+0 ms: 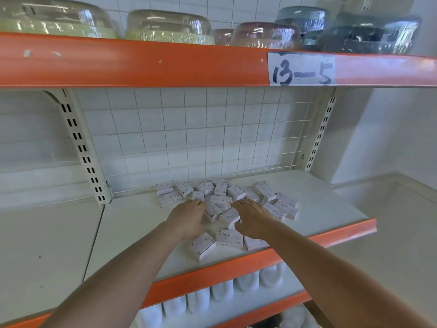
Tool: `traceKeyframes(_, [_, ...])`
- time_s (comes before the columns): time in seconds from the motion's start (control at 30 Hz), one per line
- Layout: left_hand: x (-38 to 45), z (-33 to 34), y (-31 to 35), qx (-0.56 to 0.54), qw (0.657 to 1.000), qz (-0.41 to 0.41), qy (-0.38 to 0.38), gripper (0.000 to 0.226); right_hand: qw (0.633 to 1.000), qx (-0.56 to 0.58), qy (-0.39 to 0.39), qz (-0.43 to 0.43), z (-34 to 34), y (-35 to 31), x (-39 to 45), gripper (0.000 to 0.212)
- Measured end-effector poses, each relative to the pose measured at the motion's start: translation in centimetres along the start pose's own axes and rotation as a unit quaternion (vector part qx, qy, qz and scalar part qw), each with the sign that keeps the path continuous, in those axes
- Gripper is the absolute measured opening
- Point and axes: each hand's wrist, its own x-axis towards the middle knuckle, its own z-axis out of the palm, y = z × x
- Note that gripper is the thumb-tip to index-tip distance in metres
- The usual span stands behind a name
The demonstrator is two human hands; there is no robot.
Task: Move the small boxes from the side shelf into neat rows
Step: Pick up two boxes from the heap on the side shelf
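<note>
White small boxes (227, 204) lie in a loose heap on the middle shelf (132, 233), toward its far side, a few nearer the orange front edge. Both hands reach in palm down: left hand (189, 221) and right hand (251, 218), fingers spread open, resting on the heap.

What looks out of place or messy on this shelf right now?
The small white boxes lie in a jumbled heap mid-shelf, turned at mixed angles with some overlapping, not in rows. Both hands, left and right, rest on the pile. Nothing looks spilled or damaged.
</note>
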Motion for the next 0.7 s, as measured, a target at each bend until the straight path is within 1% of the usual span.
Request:
traceKeyframes(0.1, [1.2,0.7,0.1,-0.007,1.000,0.013,0.017,0.040,1.000,0.007,-0.017,-0.012,0.5,0.2,0.9,0.060])
traceKeyframes(0.17, [2.0,1.1,0.1,-0.015,0.999,0.019,0.025,0.045,1.000,0.009,-0.024,-0.016,0.7,0.3,1.5,0.063])
traceKeyframes(0.3, [3.2,1.8,0.1,-0.017,1.000,0.021,0.009,0.057,0.999,0.010,-0.029,-0.020,0.8,0.6,2.1,0.063])
traceKeyframes(0.47, [3.9,1.3,0.2,-0.005,0.999,0.041,-0.010,0.060,1.000,0.008,-0.021,-0.020,1.1,1.0,2.7,0.059])
traceKeyframes(0.7, [4.6,1.2,0.0,-0.004,0.998,0.059,-0.002,0.046,1.000,0.004,-0.020,-0.008,1.2,0.7,3.3,0.053])
